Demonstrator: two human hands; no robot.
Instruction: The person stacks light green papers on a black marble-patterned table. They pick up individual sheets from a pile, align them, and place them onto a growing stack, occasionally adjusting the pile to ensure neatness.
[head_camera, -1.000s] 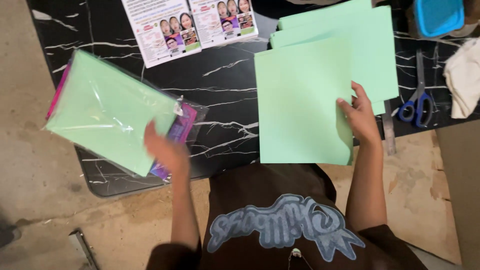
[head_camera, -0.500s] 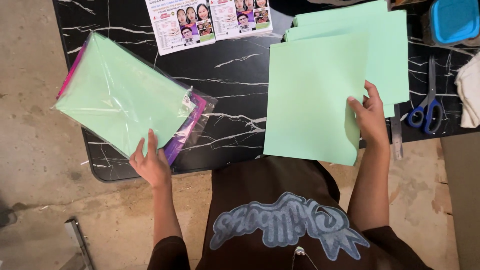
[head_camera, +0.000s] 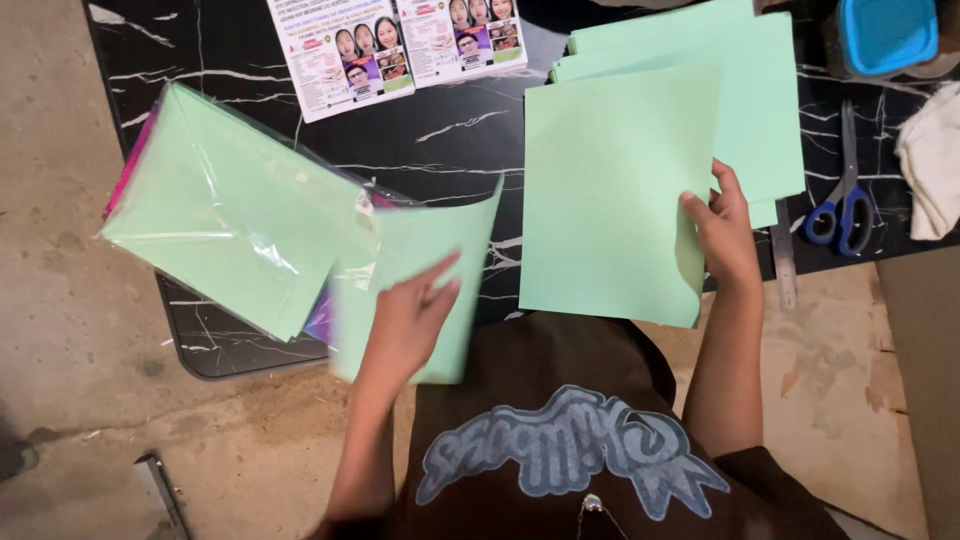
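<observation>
sheet (head_camera: 415, 270) being pinched by left hand (head_camera: 405, 320), lying just right of plastic pack (head_camera: 235, 235); right hand (head_camera: 725, 235) gripping other sheet (head_camera: 610, 190) farther right.

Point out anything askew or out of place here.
The plastic-wrapped paper pack lies tilted and overhangs the black marble table at its left edge. The sheet in the left hand is bowed. Nothing looks spilled or torn.
</observation>
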